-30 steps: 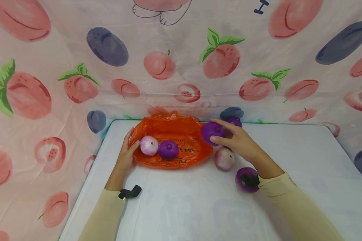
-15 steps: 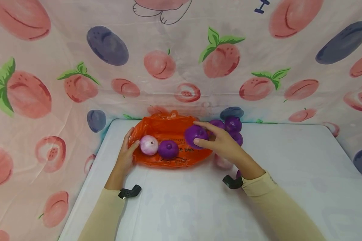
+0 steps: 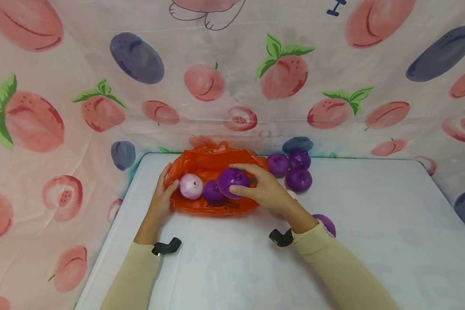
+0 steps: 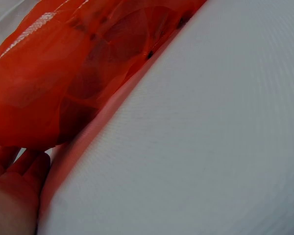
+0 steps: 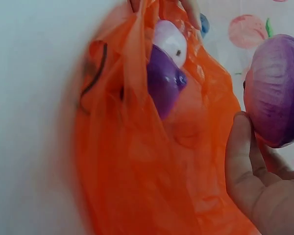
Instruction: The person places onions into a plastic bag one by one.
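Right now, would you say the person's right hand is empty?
No, the head view shows the right hand gripping a purple onion.

Draped nook [image 3: 133, 125], fruit-patterned cloth [image 3: 232, 86], white table [image 3: 224, 258]

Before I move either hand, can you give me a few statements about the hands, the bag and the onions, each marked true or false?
1. The left hand holds the orange bag. True.
2. The right hand is empty. False: it holds a purple onion.
3. A pale onion lies inside the bag. True.
4. The group of three onions sits left of the bag. False: it sits to the right.
5. The right sleeve partly hides a lone onion. True.
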A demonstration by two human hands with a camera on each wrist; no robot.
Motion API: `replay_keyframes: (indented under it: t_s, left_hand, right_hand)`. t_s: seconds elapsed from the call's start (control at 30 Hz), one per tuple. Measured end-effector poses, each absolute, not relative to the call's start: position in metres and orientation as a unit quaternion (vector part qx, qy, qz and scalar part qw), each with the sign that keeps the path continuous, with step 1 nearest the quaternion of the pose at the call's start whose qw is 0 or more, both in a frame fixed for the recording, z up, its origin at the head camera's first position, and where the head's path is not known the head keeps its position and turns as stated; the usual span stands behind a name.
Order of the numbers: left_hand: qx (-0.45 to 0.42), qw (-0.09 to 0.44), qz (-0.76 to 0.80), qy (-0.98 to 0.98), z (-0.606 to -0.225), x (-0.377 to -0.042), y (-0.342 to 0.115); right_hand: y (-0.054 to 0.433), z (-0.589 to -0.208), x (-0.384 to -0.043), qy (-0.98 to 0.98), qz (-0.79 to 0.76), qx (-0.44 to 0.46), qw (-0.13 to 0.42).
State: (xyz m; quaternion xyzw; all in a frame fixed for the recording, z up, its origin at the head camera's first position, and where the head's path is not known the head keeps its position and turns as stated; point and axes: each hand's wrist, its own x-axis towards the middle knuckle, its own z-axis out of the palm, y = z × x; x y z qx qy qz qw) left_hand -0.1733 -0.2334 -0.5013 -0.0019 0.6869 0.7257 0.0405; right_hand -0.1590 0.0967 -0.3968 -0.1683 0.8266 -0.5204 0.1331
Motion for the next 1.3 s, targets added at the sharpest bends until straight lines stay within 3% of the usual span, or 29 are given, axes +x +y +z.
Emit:
replay_keyframes:
  t_s: [0.2, 1.3]
  left_hand:
    - [-0.002, 0.041, 0.727, 0.686, -0.502, -0.174, -0.234]
    - [-0.002, 0.042, 0.723, 0.69, -0.503, -0.174, -0.235]
  right_hand:
    - [0.082, -0.408, -0.162, 0.832, -0.506, -0.197, 0.112]
    - [0.049, -0.443, -0.164, 0.856, -0.464, -0.193, 0.123]
